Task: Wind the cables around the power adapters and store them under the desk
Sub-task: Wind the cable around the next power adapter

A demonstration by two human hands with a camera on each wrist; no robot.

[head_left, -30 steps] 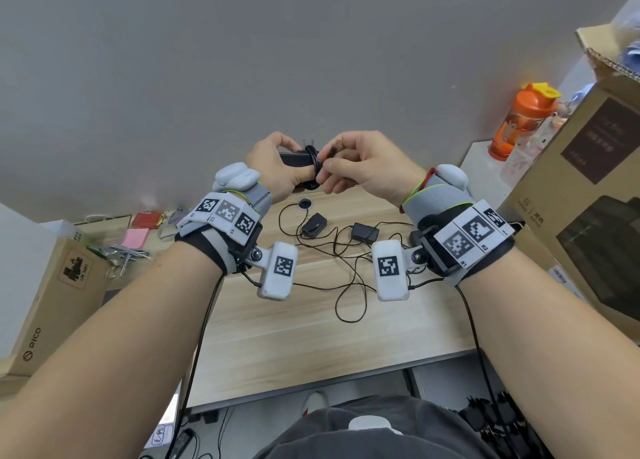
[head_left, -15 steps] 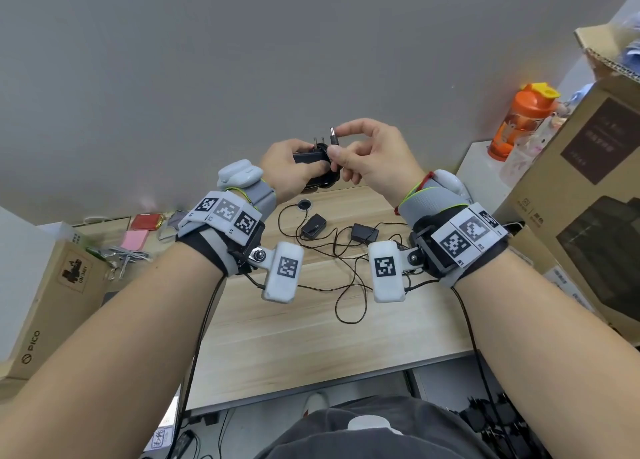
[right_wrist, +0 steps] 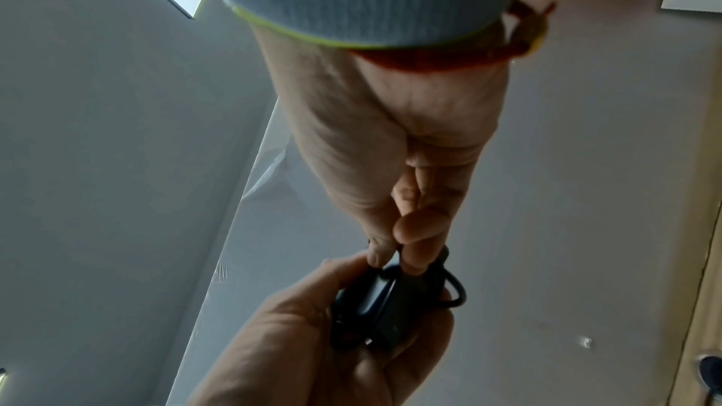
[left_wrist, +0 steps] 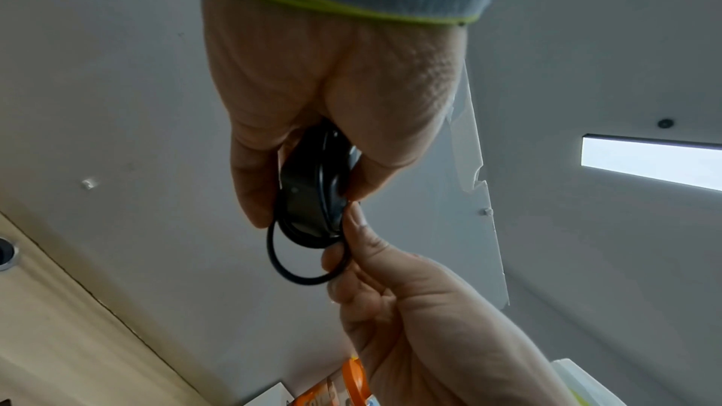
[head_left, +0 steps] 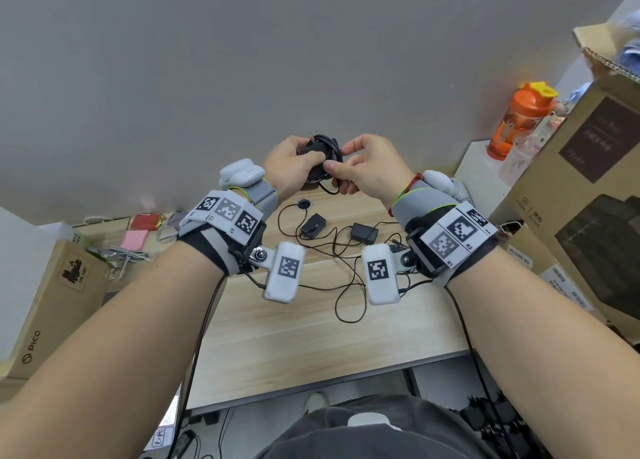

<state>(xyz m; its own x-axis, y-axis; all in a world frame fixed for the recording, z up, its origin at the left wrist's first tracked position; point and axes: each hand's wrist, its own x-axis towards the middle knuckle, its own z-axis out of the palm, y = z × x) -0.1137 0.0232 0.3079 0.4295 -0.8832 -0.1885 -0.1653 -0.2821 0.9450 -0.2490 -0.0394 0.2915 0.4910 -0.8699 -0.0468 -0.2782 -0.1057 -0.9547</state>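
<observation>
A black power adapter (head_left: 317, 159) with its thin cable coiled round it is held up in front of the grey wall. My left hand (head_left: 289, 167) grips its body (left_wrist: 306, 193) between thumb and fingers. My right hand (head_left: 360, 169) pinches the cable (left_wrist: 303, 273) at the adapter's edge, where a loose loop hangs below. In the right wrist view the right fingertips (right_wrist: 410, 258) press on the wound adapter (right_wrist: 381, 314). Two more black adapters (head_left: 313, 226) (head_left: 363, 233) lie on the wooden desk (head_left: 311, 347) with their cables tangled and loose.
Cardboard boxes stand at the right (head_left: 588, 216) and left (head_left: 52, 296). An orange bottle (head_left: 519, 122) sits on a white unit at the back right. Small clutter (head_left: 138, 240) lies at the desk's left end. More black adapters (head_left: 498, 420) lie under the desk on the right.
The right hand, which held the cable's plug end up above the adapter, has come down to the adapter's side and now pinches the wound cable. Both hands shifted slightly.
</observation>
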